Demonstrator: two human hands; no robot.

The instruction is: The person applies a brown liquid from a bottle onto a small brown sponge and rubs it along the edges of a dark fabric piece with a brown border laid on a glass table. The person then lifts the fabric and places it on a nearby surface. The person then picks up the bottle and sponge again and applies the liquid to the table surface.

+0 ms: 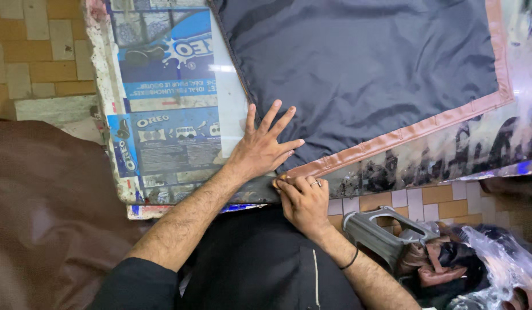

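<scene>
At far left we see a tiled floor [30, 51] of tan and cream squares, and below it a brown sheet [47, 218] lying in folds. Next comes the table [113, 172], its chipped edge pale and its top covered with blue printed packaging [168, 86] under a glossy film. Our left hand [260, 149] lies flat and released, fingers spread, pressing the near corner of the dark blue fabric [358, 63]. This fabric covers the table's upper right, and its pink trim [403, 135] runs as a long band from the corner at our hands up and to the right, then turns toward the top edge. Our right hand [305, 201], wearing a ring, pinches the end of the trim at that corner against the table's edge. Below right, a grey plastic handle [380, 235] rests among clear plastic bags [495, 258] over more tiled floor.
</scene>
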